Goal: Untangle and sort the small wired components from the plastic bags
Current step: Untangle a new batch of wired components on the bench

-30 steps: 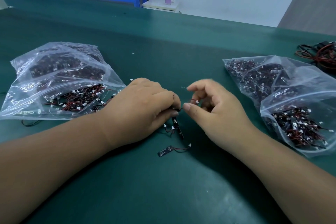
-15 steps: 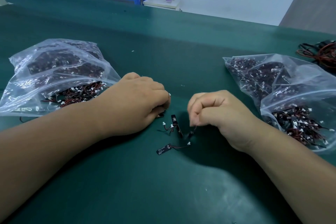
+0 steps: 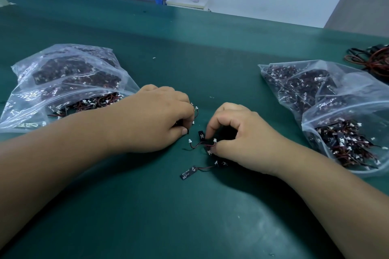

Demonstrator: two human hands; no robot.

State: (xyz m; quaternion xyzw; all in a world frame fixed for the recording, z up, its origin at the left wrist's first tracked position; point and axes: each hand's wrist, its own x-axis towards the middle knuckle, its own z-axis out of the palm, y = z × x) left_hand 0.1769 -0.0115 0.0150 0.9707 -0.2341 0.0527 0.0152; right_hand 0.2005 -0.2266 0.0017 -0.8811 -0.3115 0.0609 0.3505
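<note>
Hands rest knuckles-up on the mat [image 3: 147,216]: left hand [image 3: 155,115] seemingly fisted around wired components [image 3: 194,111], right hand [image 3: 242,132] pinching a wire [image 3: 200,144].

cable bundle [image 3: 372,61]: cut by right edge | component label [image 3: 188,172]: print unreadable

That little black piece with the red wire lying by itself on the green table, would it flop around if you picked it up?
Probably. The black piece looks flat and stiff, but its thin red wire already curves, so it would likely dangle. It seems tiny, so probably very light.
</note>
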